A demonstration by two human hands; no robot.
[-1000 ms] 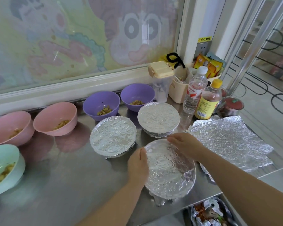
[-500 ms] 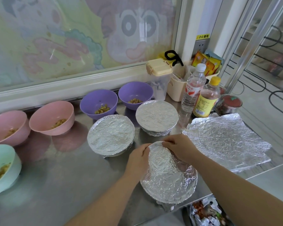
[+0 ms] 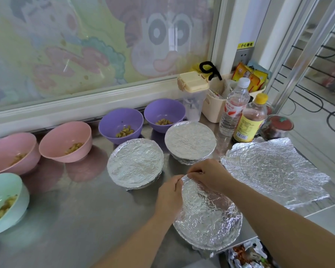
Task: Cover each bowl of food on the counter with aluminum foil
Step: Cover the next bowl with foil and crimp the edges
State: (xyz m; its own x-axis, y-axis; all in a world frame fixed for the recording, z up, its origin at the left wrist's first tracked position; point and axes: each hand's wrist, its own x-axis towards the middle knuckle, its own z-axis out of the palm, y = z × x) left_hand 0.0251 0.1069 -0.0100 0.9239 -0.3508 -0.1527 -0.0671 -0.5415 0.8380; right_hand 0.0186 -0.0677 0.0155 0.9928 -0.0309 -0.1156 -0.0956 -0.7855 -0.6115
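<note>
- The front bowl (image 3: 219, 245) sits at the bottom middle of the frame, near the front edge of the shiny metal counter (image 3: 81, 219).
- A crinkly foil cover (image 3: 207, 215) hides the whole top of it, so the food inside cannot be seen.
- The left hand (image 3: 169, 196) is on the bowl's left side. Its fingers curl over the rim and grip the edge of the foil cover.
- The right hand (image 3: 207, 175) is at the top of the bowl. Its fingertips pinch the foil edge there, and the two hands are very close together.
- Two more wrapped bowls stand just above the hands: the middle covered bowl (image 3: 134, 164) and the back covered bowl (image 3: 190, 141). Their foil looks flat and tight.
- A big loose foil sheet (image 3: 275, 171) lies flat at the right of the frame, a little wrinkled.
- Five bowls have no cover, and each has a little food in it (small yellow-brown bits):
- the two purple bowls (image 3: 120, 122) (image 3: 163, 111) in the upper middle,
- the two pink bowls (image 3: 66, 140) (image 3: 10, 151) at the left,
- the green bowl (image 3: 4, 200) at the far left edge, partly cut off.
- At the upper right stand a clear water bottle (image 3: 234, 111), a yellow-capped bottle (image 3: 249, 122), a clear tub with a cream lid (image 3: 193, 93), a cream basket (image 3: 215, 105) and a red-topped jar (image 3: 278, 126).
</note>
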